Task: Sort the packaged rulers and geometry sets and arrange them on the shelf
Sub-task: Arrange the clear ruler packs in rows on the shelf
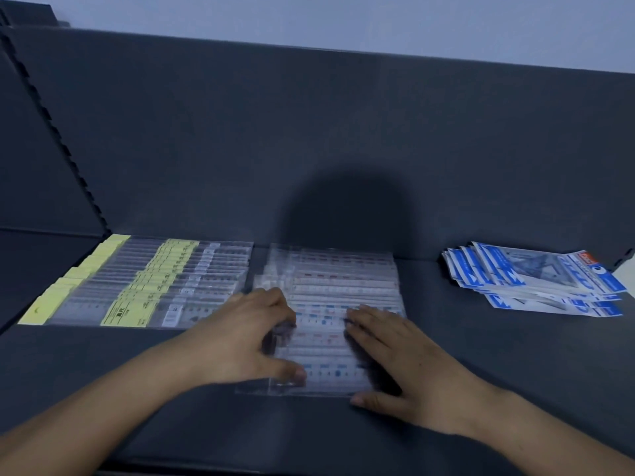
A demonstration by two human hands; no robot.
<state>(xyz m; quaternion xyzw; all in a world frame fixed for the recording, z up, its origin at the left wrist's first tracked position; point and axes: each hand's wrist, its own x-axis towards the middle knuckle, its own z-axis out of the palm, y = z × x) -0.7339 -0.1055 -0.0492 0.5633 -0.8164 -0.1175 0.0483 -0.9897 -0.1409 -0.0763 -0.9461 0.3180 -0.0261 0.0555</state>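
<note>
A row of clear-packaged rulers with red and blue marks (343,290) lies overlapped in the middle of the dark shelf (481,355). My left hand (247,334) rests on the row's left side, fingers spread, thumb on the nearest pack. My right hand (388,359) lies flat on its right side, thumb at the front edge. To the left sits a row of rulers with yellow labels (144,286). A fanned pile of blue-and-white geometry sets (536,276) lies at the right.
The shelf's dark back panel (309,149) rises behind the rows. A notched upright (58,132) stands at the left. The shelf's front edge runs along the bottom of the view.
</note>
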